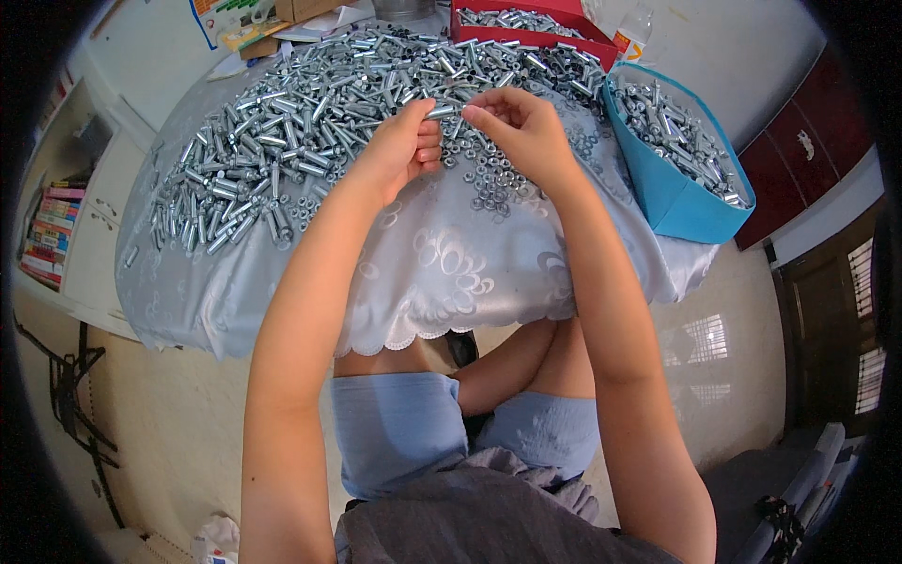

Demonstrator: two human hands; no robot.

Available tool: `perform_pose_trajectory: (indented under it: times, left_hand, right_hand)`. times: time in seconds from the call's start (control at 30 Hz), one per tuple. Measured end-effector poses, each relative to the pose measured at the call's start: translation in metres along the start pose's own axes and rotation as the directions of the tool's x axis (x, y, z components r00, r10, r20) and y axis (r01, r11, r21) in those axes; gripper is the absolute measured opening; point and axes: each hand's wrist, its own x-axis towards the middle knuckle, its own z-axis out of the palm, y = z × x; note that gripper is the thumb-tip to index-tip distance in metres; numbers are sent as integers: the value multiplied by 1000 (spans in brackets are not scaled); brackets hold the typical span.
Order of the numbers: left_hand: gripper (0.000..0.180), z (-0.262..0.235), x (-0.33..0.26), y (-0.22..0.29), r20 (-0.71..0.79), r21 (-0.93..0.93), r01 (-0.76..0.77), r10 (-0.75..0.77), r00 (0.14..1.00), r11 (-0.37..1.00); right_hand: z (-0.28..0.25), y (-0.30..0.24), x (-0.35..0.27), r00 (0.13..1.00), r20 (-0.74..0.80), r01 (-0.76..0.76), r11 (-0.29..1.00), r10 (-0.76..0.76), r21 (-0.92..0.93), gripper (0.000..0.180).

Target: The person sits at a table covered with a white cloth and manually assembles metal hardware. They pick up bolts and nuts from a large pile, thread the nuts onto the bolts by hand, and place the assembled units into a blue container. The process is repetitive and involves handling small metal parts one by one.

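My left hand (402, 150) is closed around a silver expansion bolt (443, 112), which sticks out sideways past its thumb and index finger. At the bolt's right end, the thumb and fingertips of my right hand (522, 132) are pinched together on it; whether they also hold a nut or washer there is hidden. Behind and left of my hands spreads a large heap of metal expansion bolts (272, 141). Loose nuts and washers (493, 179) lie in a patch just below my right hand.
A silver-grey patterned tablecloth (442, 273) covers the round table. At its right edge stands a blue fabric bin (691, 221) full of bolts. A red box (578, 42) with more hardware sits at the back, beside a clear plastic bottle (635, 28). My legs are beneath the scalloped cloth edge.
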Motion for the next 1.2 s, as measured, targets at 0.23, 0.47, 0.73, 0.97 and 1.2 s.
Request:
perform_pose_trajectory:
  times: [0.23, 0.47, 0.73, 0.97, 1.2]
  left_hand:
    - [38, -1, -1, 1, 9, 4, -6, 6, 1000, 1000]
    - [38, 0, -1, 1, -16, 10, -6, 6, 1000, 1000]
    - [37, -3, -1, 0, 19, 24, -10, 10, 1000, 1000]
    - [37, 0, -2, 1, -1, 52, 30, -30, 1000, 998]
    - [38, 0, 0, -3, 27, 50, 34, -35, 999, 998]
  right_hand:
    - [-1, -4, -1, 999, 22, -36, 996, 38, -77, 23]
    - [-3, -2, -1, 997, 75, -1, 1000, 2, -12, 19]
    - [-4, -4, -1, 989, 108, 106, 994, -103, -23, 20]
    - [-8, -13, -1, 951, 155, -255, 961, 269, -103, 28]
    - [-8, -12, 1, 981, -18, -193, 981, 194, 3, 28]
